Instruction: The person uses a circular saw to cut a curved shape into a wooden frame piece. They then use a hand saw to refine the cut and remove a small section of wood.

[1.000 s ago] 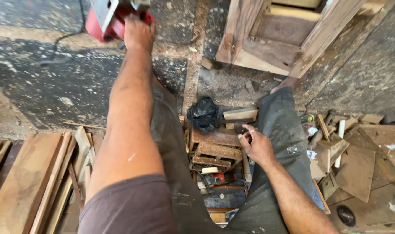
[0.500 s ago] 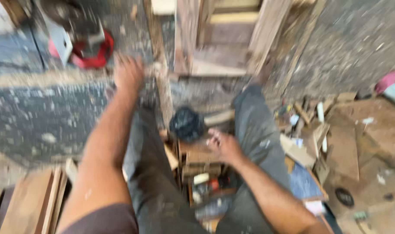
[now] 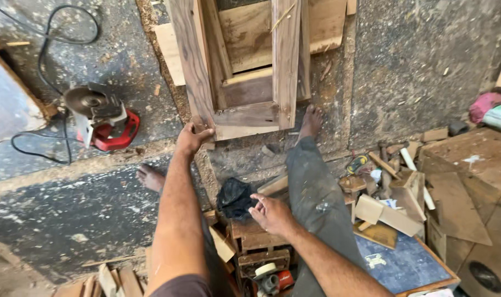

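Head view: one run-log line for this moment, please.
left hand: grips wooden frame corner | right hand: open, empty, beside black bag | red power tool: on floor, untouched

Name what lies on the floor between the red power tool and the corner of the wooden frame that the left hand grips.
In the head view, only bare, sawdust-strewn floor lies between the red power tool and the wooden frame gripped by the left hand.

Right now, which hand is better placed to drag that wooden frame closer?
Left, probably. The left hand already grips the near corner of the wooden frame. The right hand hovers open by the black bag, well short of the frame.
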